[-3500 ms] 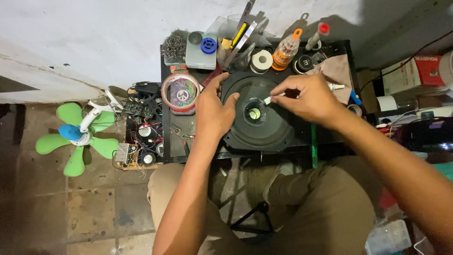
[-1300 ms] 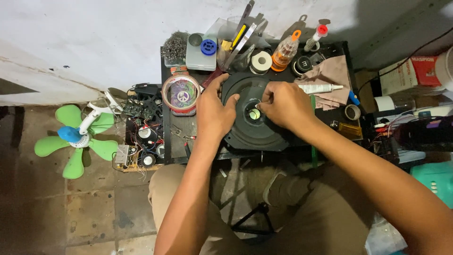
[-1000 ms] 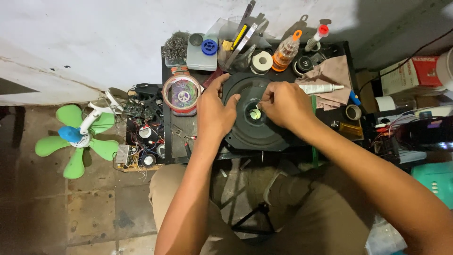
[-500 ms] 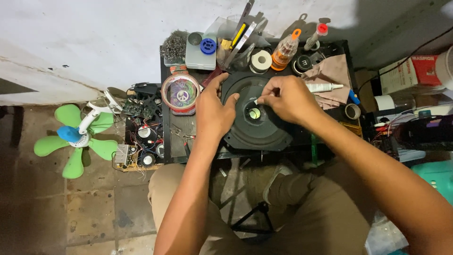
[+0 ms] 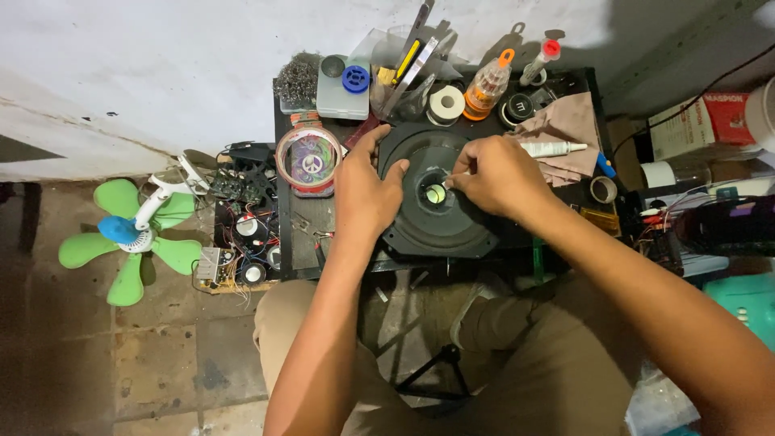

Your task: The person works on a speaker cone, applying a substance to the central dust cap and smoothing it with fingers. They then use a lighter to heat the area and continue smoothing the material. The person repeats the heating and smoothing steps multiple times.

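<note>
At the centre of the frame your left hand (image 5: 365,187) lies flat on the rim of the black speaker (image 5: 440,234) on the small dark desk (image 5: 303,234). Your right hand (image 5: 500,173) pinches a thin white stick (image 5: 446,184) at the speaker's middle opening. A white tube (image 5: 553,148) lies just right of it; a green fan (image 5: 121,234) sits on the floor at left.

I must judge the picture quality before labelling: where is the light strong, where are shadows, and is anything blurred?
Head view: the white wall is brightly lit; a dark shadow covers the top right corner; the floor at lower left is dim. The left hand, right hand and black speaker look sharp; the right forearm near the lower right edge is soft, and straight edges bend slightly at the borders.
</note>
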